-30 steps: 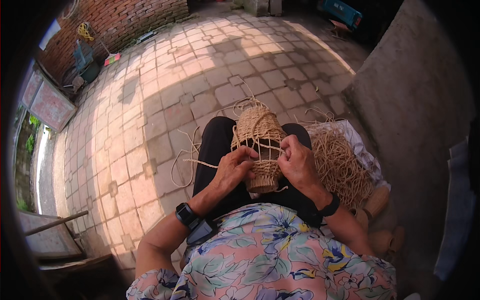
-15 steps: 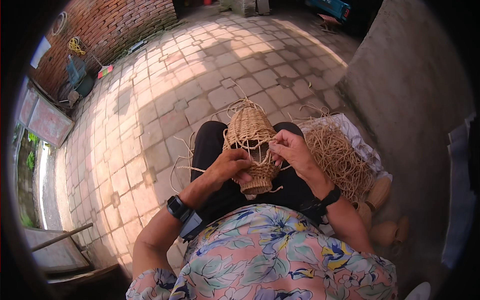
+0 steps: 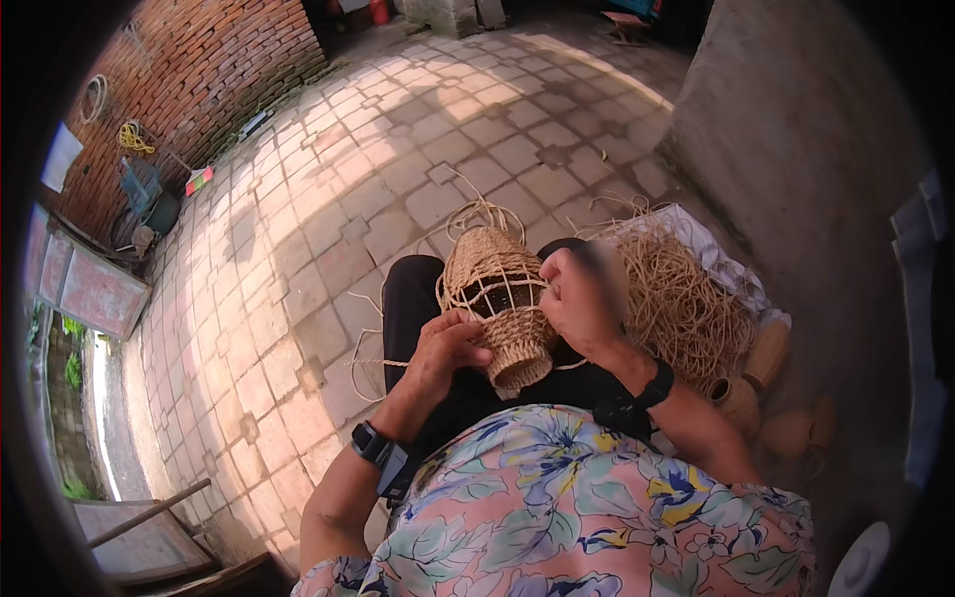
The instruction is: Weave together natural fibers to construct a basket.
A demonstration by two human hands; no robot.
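A straw-coloured woven basket (image 3: 487, 254) lies across my lap, its narrow round mouth toward me. Around its middle runs an openwork band of bare upright strands, with a cord crossing it. My left hand (image 3: 450, 350) grips the basket's left side near the mouth, thumb along the weave. At the right edge of the openwork, my right hand (image 3: 582, 303) pinches the cord, fingertips closed; its back is blurred. Loose cord ends (image 3: 366, 360) stick out to the left and curl at the basket's far end.
To my right, a heap of loose cords (image 3: 681, 308) lies on a white sheet (image 3: 731, 274). Several small woven pieces (image 3: 738, 403) sit beside it. A grey wall (image 3: 806, 169) rises on the right. Stone paving (image 3: 298, 259) spreads ahead and left, toward a brick wall (image 3: 214, 70).
The basket has tilted so its mouth and the openwork show more. My left hand has slid to its left side, and my right hand has lifted slightly at the right edge.
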